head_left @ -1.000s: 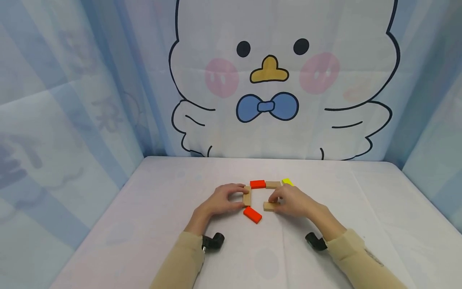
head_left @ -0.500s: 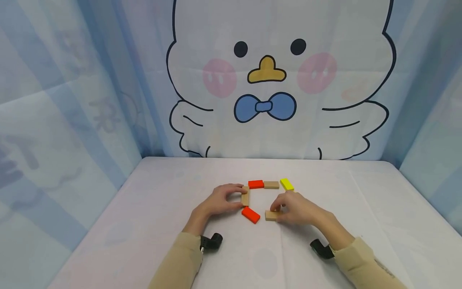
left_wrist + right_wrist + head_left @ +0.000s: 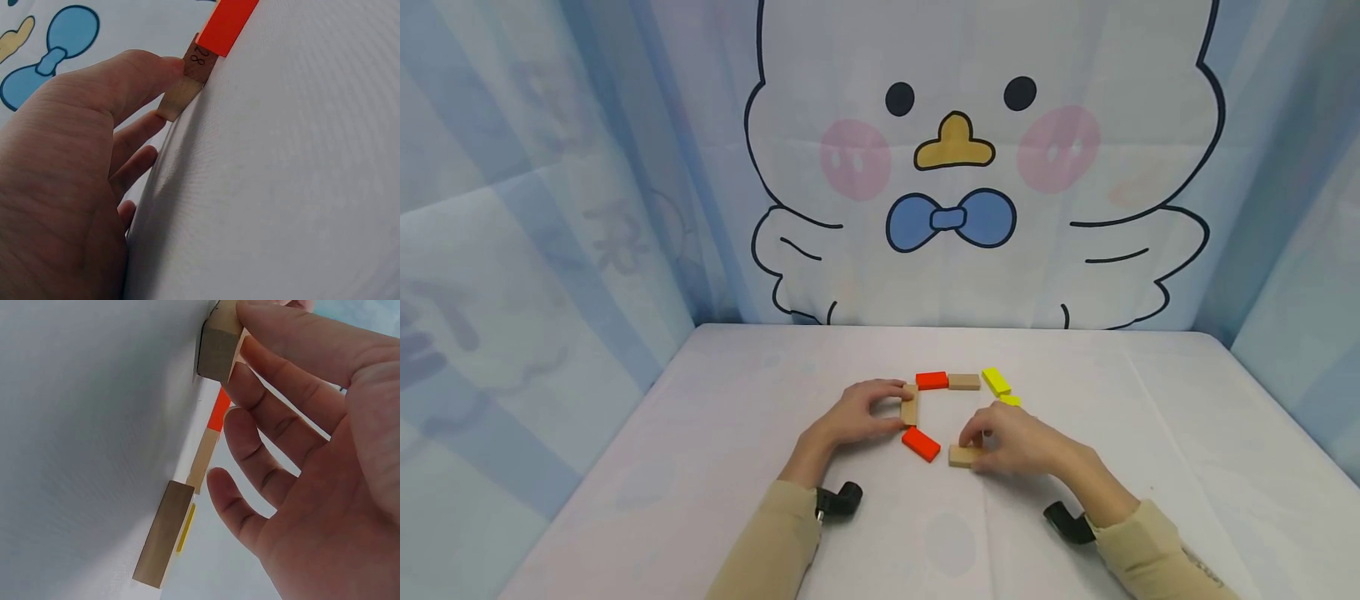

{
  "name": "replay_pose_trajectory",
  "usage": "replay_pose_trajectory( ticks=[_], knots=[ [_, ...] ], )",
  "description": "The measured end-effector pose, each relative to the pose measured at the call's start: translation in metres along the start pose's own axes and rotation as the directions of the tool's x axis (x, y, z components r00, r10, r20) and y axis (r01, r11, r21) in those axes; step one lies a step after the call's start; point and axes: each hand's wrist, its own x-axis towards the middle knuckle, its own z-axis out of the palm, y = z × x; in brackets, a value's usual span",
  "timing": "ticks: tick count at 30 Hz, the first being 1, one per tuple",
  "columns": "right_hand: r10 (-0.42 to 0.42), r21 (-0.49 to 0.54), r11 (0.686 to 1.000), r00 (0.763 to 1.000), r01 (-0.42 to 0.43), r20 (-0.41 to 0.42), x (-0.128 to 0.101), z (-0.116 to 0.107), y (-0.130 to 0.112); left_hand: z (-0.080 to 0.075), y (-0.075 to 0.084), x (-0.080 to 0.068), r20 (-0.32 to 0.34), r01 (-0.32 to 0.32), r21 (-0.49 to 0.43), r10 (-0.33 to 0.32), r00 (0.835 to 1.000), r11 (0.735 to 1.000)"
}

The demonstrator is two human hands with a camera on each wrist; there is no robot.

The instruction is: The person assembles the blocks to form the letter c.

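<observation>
1. Left hand [image 3: 857, 414] pinches a plain wooden block [image 3: 910, 406] between thumb and fingers; block lies flat on the white table [image 3: 745, 433], long axis pointing away from the person.
2. Left wrist view: thumb [image 3: 134, 78] pressed on that block's side, number 28 printed on its face, fingers curled under on the other side.
3. Right hand [image 3: 1015, 437] grips a 2nd plain block [image 3: 961, 455] at its right end, thumb and index curled round it; block rests on the table at the near side of the layout.
4. Right wrist view: fingers [image 3: 294, 344] clamp the block end, remaining fingers loosely spread.
5. Tilted red block [image 3: 921, 443] lies between the 2 held blocks, its far end just beside the left one's near end.
6. Far row, left to right: red block [image 3: 932, 380], plain block [image 3: 964, 382], yellow block [image 3: 996, 381].
7. Another yellow piece [image 3: 1011, 400] shows just past the right hand's knuckles, mostly hidden.
8. Cartoon bird curtain [image 3: 955, 167] hangs behind the table.
</observation>
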Motion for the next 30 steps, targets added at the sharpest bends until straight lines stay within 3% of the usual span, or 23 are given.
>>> replay_pose_trajectory(
  ticks=[19,30],
  knots=[
    [-0.043,-0.009,0.999,0.999,0.043,0.011,0.002,0.007,-0.008,0.000,0.001,0.000,-0.008,0.015,0.000,-0.015,1.000,1.000],
    [-0.023,-0.024,0.999,1.000,0.023,0.006,0.003,0.009,-0.011,0.001,0.001,0.000,-0.007,0.010,-0.006,-0.010,1.000,1.000]
  ],
)
